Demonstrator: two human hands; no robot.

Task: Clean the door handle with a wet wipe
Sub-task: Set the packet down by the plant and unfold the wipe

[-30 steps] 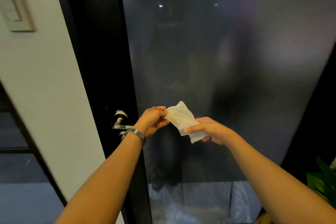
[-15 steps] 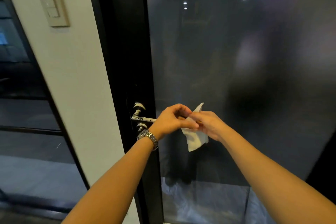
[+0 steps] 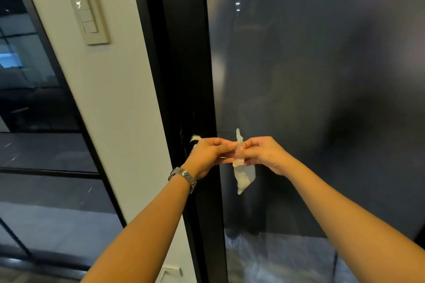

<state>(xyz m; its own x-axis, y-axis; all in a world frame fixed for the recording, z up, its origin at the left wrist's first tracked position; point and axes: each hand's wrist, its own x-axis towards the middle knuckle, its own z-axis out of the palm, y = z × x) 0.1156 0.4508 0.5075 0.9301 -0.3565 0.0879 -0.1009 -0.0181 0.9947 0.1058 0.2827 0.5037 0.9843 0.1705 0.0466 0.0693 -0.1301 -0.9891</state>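
A white wet wipe (image 3: 243, 173) hangs folded between my two hands in front of the dark glass door (image 3: 322, 99). My left hand (image 3: 208, 156), with a metal watch on its wrist, pinches the wipe's upper left part. From the other side my right hand (image 3: 264, 154) pinches the same part. The door handle (image 3: 195, 139) sits on the black door frame just behind my left hand. Only its white-smeared tip shows; the rest is hidden by the hand.
A white wall strip (image 3: 115, 110) with a light switch panel (image 3: 88, 15) stands left of the black frame (image 3: 184, 53). Further left is a glass partition (image 3: 34, 99) with black bars. A white socket plate (image 3: 170, 271) sits low on the wall.
The view has swung left, so door and hands appear further right. My hands came together and the wipe went from spread open to folded, hanging down between them.
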